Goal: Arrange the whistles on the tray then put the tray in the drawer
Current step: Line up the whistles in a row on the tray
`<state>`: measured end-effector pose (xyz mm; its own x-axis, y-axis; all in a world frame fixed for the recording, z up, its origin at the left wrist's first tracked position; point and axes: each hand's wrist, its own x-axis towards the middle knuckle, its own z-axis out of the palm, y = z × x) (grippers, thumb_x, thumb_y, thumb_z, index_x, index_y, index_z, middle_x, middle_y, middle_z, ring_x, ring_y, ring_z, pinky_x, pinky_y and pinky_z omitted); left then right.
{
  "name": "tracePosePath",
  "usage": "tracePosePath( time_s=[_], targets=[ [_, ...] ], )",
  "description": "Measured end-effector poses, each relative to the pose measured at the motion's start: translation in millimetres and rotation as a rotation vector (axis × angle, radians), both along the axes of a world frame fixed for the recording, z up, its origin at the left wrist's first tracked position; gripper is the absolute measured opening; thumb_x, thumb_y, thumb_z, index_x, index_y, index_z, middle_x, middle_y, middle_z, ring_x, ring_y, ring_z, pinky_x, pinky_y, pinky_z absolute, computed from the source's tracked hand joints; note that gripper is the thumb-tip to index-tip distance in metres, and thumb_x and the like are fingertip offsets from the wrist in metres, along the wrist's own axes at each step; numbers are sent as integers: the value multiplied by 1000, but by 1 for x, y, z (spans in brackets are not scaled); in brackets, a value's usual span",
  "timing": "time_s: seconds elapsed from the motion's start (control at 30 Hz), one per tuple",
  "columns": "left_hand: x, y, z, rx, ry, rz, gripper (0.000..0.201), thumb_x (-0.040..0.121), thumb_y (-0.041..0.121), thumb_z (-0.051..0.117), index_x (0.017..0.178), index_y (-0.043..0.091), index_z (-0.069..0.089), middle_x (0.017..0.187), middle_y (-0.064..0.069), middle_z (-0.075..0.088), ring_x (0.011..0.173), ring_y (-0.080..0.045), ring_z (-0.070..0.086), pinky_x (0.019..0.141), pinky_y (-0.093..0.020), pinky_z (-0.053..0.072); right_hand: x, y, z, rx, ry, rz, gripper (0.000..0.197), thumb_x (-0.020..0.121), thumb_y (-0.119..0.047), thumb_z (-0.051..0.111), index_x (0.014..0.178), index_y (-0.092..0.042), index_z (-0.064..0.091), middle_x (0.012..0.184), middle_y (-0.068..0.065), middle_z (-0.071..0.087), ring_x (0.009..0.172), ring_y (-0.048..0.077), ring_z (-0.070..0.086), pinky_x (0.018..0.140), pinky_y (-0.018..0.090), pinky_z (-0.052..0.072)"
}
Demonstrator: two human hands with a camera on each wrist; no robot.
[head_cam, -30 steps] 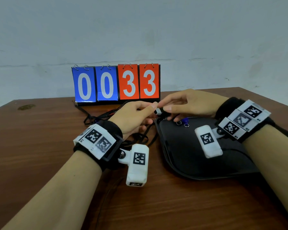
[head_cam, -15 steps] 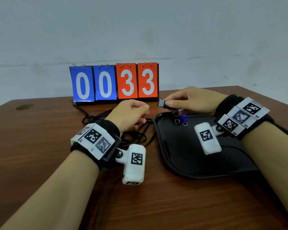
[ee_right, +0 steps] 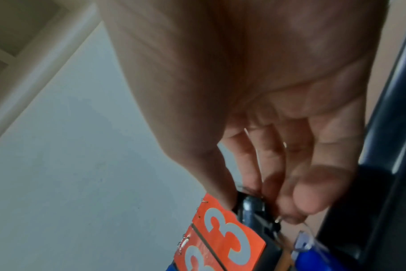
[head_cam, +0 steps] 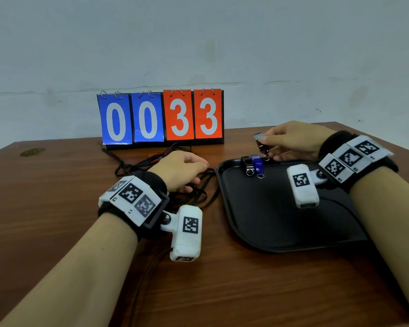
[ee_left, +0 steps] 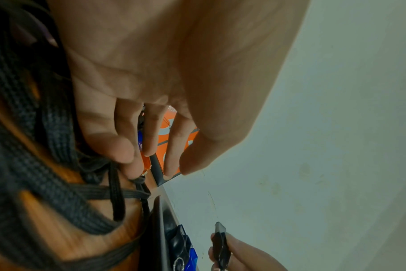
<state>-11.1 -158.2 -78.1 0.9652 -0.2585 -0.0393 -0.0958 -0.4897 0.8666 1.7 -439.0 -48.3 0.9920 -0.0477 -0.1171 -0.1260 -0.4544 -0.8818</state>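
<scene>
Black plastic, shallow and rounded at the corners: that tray (head_cam: 281,220) is my landmark on the wooden table (head_cam: 57,208). Against the tray's far rim a black whistle (head_cam: 246,164) and a blue whistle (head_cam: 257,164) already lie side by side, their metal rings pointing toward me. My right hand (head_cam: 295,141) now hovers above that far rim, just right of the pair, pinching a third dark whistle (head_cam: 260,142) between thumb and fingertips; the right wrist view confirms the pinch on its body. A second ago both hands met left of the tray, over the lanyards, and the whistle sat between them; since then the right hand has carried it alone across to the tray, while my left hand (head_cam: 182,171) has dropped back to the tangle of black lanyards (head_cam: 194,190) left of the tray. That hand rests there with fingers loosely curled, and I cannot see it gripping anything. Behind the tray's left corner stands the blue and orange flip scoreboard (head_cam: 161,118) reading 0033. I judge the handover done and the third whistle about to be set beside the blue one. No drawer shows in any view, so stowing the tray is not yet begun.
</scene>
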Motion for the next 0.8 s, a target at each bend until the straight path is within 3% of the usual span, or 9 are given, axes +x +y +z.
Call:
tracePosePath(
  time_s=[0.17, 0.27, 0.37, 0.47, 0.67, 0.8],
  targets=[
    [-1, -2, -3, -79, 50, -32, 24, 103, 18, 55, 124, 18, 68, 124, 0, 61, 99, -16, 69, 63, -21, 55, 3, -11, -5, -8, 102, -74, 22, 93, -26, 68, 108, -9, 67, 98, 12, 71, 86, 20, 67, 93, 36, 55],
    [-1, -3, -4, -100, 72, -40, 30, 103, 18, 55, 131, 17, 64, 127, -1, 60, 97, -16, 71, 63, -22, 56, 3, -13, -10, -37, 172, -47, 26, 94, -27, 68, 110, -7, 67, 95, 15, 74, 92, 23, 67, 91, 35, 50],
    [-2, -5, -5, -113, 103, -53, 40, 102, 18, 56, 142, 15, 55, 131, -5, 58, 93, -18, 72, 62, -23, 57, 3, -15, -14, -14, 174, -40, 21, 94, -26, 67, 108, -10, 68, 97, 12, 69, 86, 22, 73, 86, 33, 52],
    [-3, -6, -5, -98, 114, -68, 46, 102, 18, 56, 148, 14, 48, 135, -7, 55, 85, -17, 70, 59, -23, 56, 5, -15, -15, -31, 179, -29, 19, 93, -27, 69, 106, -14, 68, 100, 10, 69, 86, 23, 74, 97, 41, 49],
    [-2, -8, -4, -54, 126, -76, 45, 102, 14, 54, 147, 11, 48, 129, -6, 56, 81, -15, 65, 56, -20, 56, 10, -15, -20, -108, 189, -40, 27, 89, -33, 72, 105, -12, 65, 75, 1, 76, 76, 15, 74, 84, 34, 50],
    [-1, -8, -5, -28, 117, -67, 43, 102, 17, 55, 144, 9, 51, 123, -8, 60, 77, -12, 64, 52, -18, 52, 13, -15, -20, -170, 186, -36, 22, 92, -30, 70, 104, -13, 63, 75, -1, 77, 75, 15, 72, 84, 37, 51]
  ],
)
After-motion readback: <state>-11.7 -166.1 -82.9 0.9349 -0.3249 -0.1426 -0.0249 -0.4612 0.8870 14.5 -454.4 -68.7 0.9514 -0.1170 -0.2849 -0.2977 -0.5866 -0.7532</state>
